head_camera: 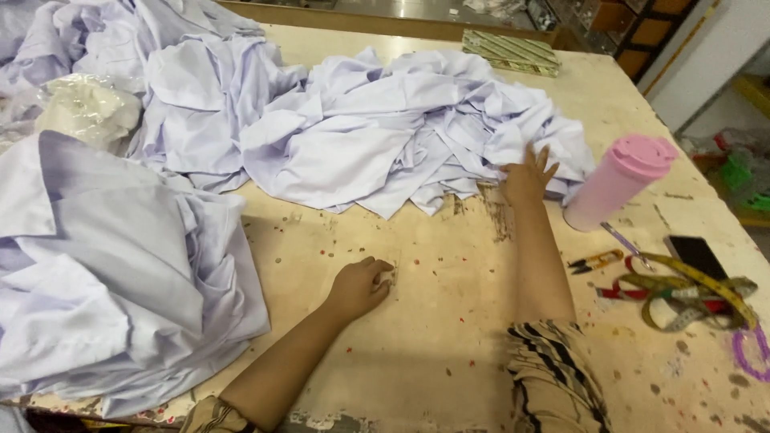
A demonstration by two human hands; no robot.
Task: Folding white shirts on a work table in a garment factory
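Right hand [527,176] reaches out with fingers spread onto the edge of the crumpled white cloth pile [385,132] mid-desk, left hand [358,286] rests loosely curled and empty on the bare desk [449,321], pink tumbler [619,180] just right of the pile.

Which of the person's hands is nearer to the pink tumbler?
Right. The right hand rests on the white cloth pile's edge, just beside the pink tumbler; the left hand lies mid-table, farther off.

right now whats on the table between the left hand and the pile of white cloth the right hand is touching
Only bare, speckled tabletop lies between the left hand and the white cloth pile under the right hand, as the head view shows.
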